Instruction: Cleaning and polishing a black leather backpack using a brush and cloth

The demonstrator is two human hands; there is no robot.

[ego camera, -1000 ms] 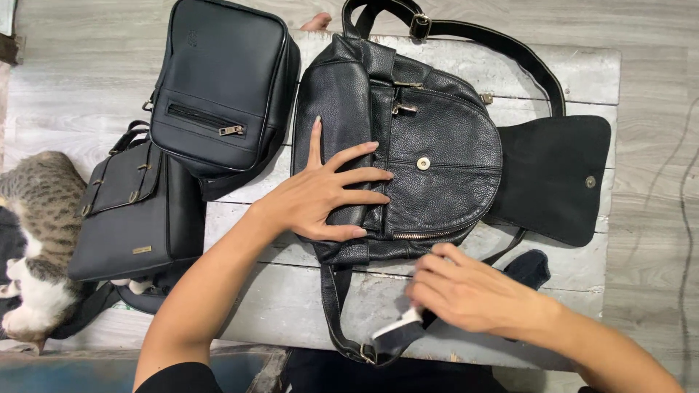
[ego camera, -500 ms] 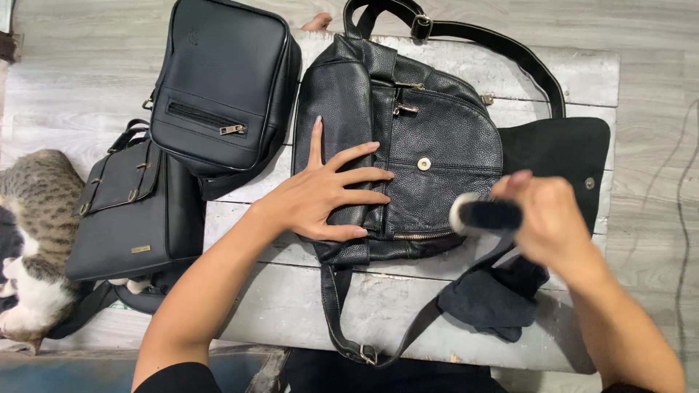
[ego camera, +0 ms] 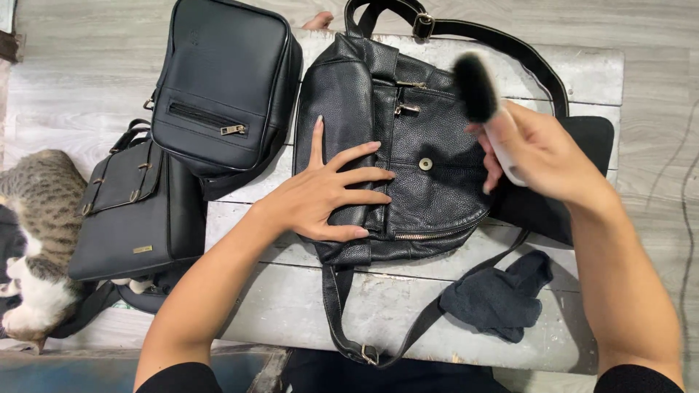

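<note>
Black pebbled leather fills the middle of the view: a backpack (ego camera: 408,153) lies flat on a worn whitewashed wooden table (ego camera: 291,298), and the left hand (ego camera: 320,193) rests palm down on its left half with all five fingers spread wide, the thumb pointing up along the side panel and the fingertips (ego camera: 386,175) touching the seam just left of the round brass snap. Right of those fingertips the right hand (ego camera: 539,149) is curled closed around the pale handle of a brush (ego camera: 484,102), whose dark bristle head sticks up past the knuckles over the bag's upper right edge; it is blurred, so whether the bristles touch the leather cannot be told. One backpack flap (ego camera: 575,182) lies folded open beyond the right wrist, partly under it. Below the right forearm sits one crumpled dark cloth (ego camera: 502,298) beside the lower strap, which loops down to the table's near edge. Left of the left forearm are two more black bags: a boxy zip bag (ego camera: 218,87) overhanging the table's upper left corner, and a buckled satchel (ego camera: 135,211) on the floor just beside it. That makes three bags, one brush, one cloth. One tabby-and-white cat (ego camera: 33,240) lies at the far left edge. Bare table shows below the left palm and between the forearms; pale plank floor (ego camera: 80,73) surrounds the table, with open room beyond its right edge.
</note>
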